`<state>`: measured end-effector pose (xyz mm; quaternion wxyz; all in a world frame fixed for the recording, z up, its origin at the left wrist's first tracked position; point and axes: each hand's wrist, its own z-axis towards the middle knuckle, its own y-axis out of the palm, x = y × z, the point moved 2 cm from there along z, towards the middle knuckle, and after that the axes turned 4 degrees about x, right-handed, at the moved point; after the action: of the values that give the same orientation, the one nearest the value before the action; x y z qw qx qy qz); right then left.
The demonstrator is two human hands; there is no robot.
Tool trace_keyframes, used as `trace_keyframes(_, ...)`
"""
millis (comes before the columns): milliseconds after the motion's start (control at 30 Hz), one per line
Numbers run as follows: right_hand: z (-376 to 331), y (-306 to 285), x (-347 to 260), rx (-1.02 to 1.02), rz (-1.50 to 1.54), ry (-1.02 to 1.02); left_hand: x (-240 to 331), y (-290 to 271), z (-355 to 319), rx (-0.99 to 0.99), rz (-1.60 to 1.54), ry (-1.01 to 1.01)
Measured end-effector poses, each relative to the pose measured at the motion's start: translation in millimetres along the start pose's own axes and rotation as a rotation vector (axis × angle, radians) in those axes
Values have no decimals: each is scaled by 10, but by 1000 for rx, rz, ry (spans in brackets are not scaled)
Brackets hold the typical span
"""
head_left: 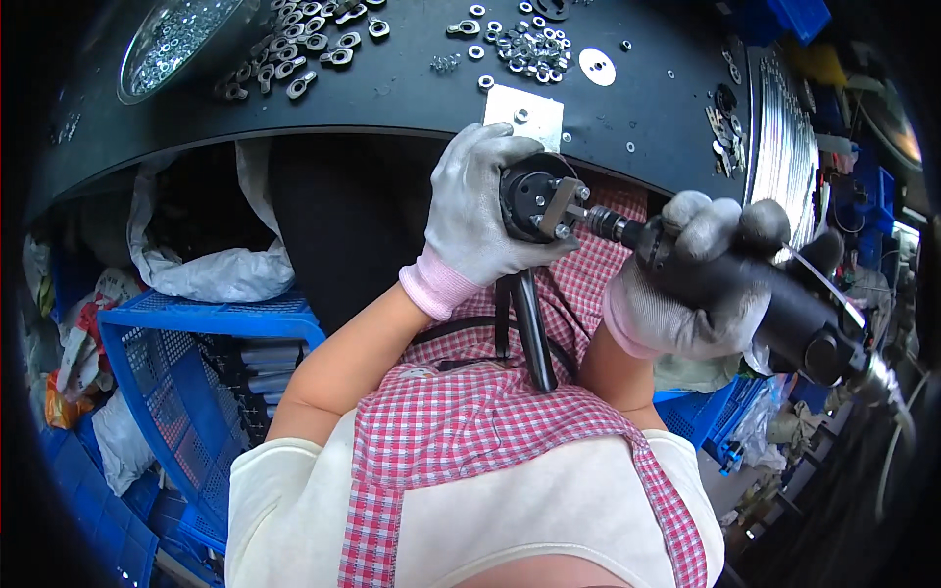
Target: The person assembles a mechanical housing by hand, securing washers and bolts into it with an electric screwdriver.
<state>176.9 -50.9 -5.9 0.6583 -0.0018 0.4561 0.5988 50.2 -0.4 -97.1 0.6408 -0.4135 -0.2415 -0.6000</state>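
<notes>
My left hand point(469, 201), in a pale grey glove with a pink cuff, is closed round a black round metal part point(529, 194). Several bolts and a flat metal bar point(559, 206) show on the part's face. Below it a black tube point(531, 333) points toward my lap; whether the two are joined is hidden. My right hand point(701, 294), gloved alike, grips a black air screwdriver point(799, 318) with a hose at its rear end. Its chuck point(606, 223) points left, and the tip reaches the bar beside the bolts. Just beyond the part, a metal plate point(529, 113) lies at the table edge.
On the dark table point(392, 103) are loose nuts point(534, 49), black-and-silver eye-shaped fittings point(294, 54), a white disc point(597, 67) and a bowl of small hardware point(176, 49). Long metal strips point(784, 147) lie at the right. A blue crate point(186, 392) stands at lower left.
</notes>
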Motion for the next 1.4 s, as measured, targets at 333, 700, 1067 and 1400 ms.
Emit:
trace_keyframes(333,227,326,192,-297,-338,248,-21,30,-15,-14,-83,-30)
trace_keyframes(700,188,419,99,-370,-682,166,-7,63,-64,66,-36,-37)
trace_keyframes(1067,252,417,232,-383,-266,312,22,63,-95,69,-1,-59)
trace_keyframes(1400,441,311,265,-395,-24,440,51,49,-79,9,40,-119)
